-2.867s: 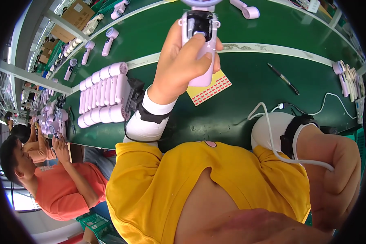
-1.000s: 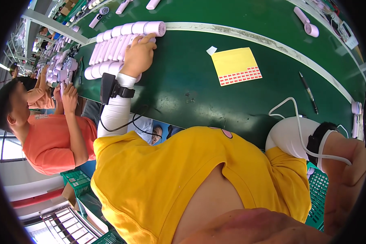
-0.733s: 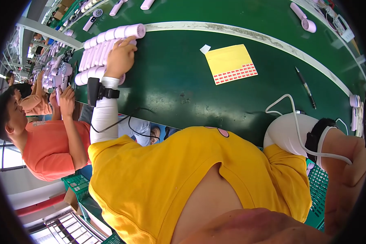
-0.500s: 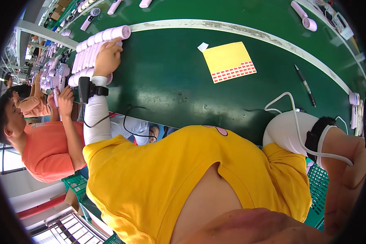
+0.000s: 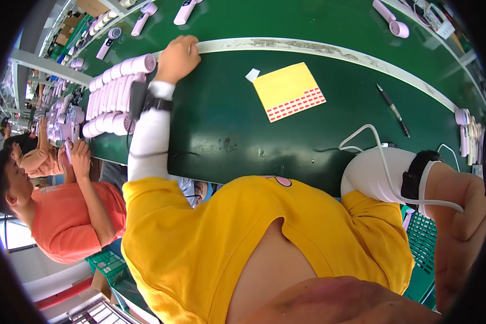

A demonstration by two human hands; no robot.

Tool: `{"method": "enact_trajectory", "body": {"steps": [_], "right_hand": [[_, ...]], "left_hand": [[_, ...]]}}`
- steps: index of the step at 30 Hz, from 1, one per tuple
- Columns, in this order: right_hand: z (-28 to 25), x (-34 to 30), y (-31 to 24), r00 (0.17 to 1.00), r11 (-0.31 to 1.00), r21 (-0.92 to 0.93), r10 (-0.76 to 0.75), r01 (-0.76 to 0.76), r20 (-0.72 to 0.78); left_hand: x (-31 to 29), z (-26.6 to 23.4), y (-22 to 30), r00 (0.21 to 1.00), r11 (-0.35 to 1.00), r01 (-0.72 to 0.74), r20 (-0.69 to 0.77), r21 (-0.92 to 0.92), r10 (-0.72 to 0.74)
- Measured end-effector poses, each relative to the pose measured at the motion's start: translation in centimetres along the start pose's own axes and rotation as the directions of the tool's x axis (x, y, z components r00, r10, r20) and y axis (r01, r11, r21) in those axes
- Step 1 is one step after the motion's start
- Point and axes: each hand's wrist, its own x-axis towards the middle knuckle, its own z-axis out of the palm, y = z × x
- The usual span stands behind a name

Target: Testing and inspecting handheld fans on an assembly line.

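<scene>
A: Where are the lilac fans (image 5: 110, 98) placed?

B: They are packed in a row on the counter (image 5: 221, 116), to the left of the left hand (image 5: 177, 59). The nearest handle is partly covered by the dark box (image 5: 137, 99) strapped at the wrist.

A: How are they turned?

B: The handles are laid side by side, long axes running from the near side toward the far side, slightly slanted. Round heads are lined up along both ends, and ribbed, disc-shaped grilles are faced rightward. Smooth, matte plastic is suggested.

A: And the fingers of that hand?

B: They are curled by the white strip (image 5: 308, 47), whose surface is scuffed. The palm is turned away, so whether anything is pinched cannot be told.

A: Can the right hand (image 5: 461, 229) be read?

B: Only poorly. It is bent close to the camera and cut into by the dark rim; the state of its fingers cannot be told. The white cable (image 5: 382, 162) is run up to it, its end lost there.

A: What is laid between?

B: A flat yellow sheet (image 5: 283, 83) with red arrows, and a slim black pen (image 5: 392, 110), tilted.
</scene>
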Motion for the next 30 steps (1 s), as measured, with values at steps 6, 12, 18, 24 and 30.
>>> {"method": "enact_trajectory", "body": {"steps": [6,12,18,24,30], "right_hand": [[-0.9,0.0,0.4,0.960,0.993,0.103,0.034,-0.065,0.279],[-2.5,-0.8,2.2,0.876,0.855,0.505,-0.149,-0.120,0.460],[-1.9,0.2,1.2,0.812,0.893,0.375,-0.018,-0.250,0.584],[-2.3,0.7,1.4,0.852,0.903,0.336,0.060,-0.268,0.520],[-1.1,-0.2,2.8,0.685,0.609,-0.385,0.391,-0.694,-0.615]], "left_hand": [[9.2,8.8,-4.2,0.782,0.812,0.563,-0.415,0.152,-0.464],[14.1,11.9,-17.5,0.813,0.744,0.582,-0.239,0.329,-0.531],[18.1,10.6,-9.1,0.749,-0.234,0.570,0.615,-0.788,-0.248],[10.1,2.1,9.7,0.994,-0.260,0.079,0.095,-0.962,-0.048],[1.7,-5.2,20.8,0.986,-0.270,0.076,0.033,-0.960,0.162]]}}
